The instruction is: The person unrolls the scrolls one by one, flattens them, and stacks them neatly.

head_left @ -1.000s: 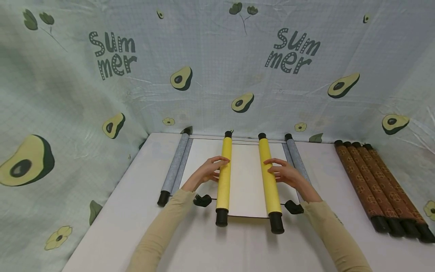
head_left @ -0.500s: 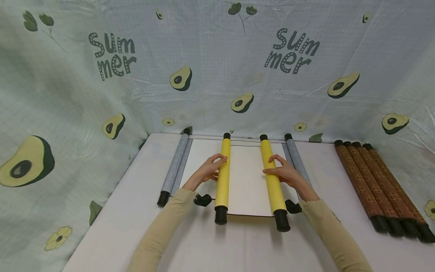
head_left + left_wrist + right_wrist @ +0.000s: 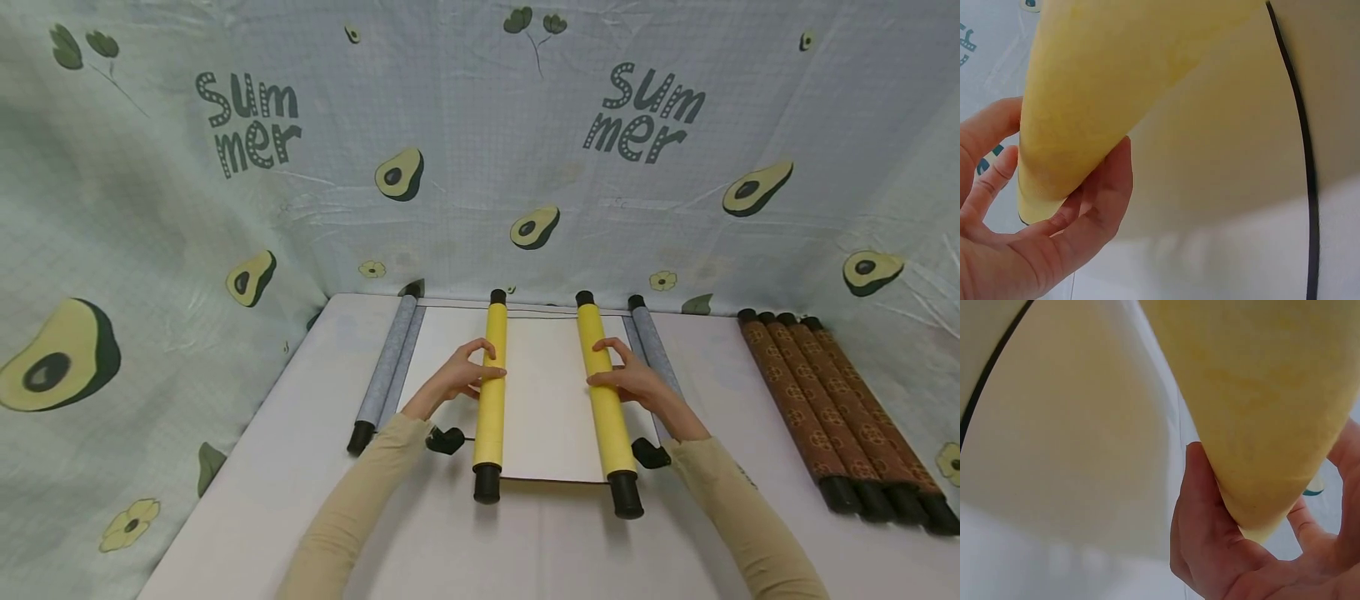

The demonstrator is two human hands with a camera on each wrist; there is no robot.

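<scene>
A yellow scroll is partly unrolled, its cream sheet (image 3: 551,400) stretched between two yellow rolls with black end caps. My left hand (image 3: 452,377) grips the left yellow roll (image 3: 491,417), thumb on the near face and fingers curled round the outer side. On the other side, my right hand (image 3: 637,385) holds the right yellow roll (image 3: 611,425) in the same way. In the left wrist view, fingers wrap the roll's underside (image 3: 1085,81). The right wrist view shows fingers and thumb around the other roll (image 3: 1260,412). The scroll is held above the table, casting a shadow.
Behind and below lies a second scroll, its white sheet (image 3: 442,350) spread between grey-blue rolls (image 3: 386,367) on the white table (image 3: 300,500). Several brown patterned scrolls (image 3: 832,408) lie side by side at the right. An avocado-print cloth (image 3: 465,125) hangs round the back and sides.
The two yellow rolls have moved slightly apart, so more cream sheet shows between them. The thumbs and fingers have shifted their hold on the rolls.
</scene>
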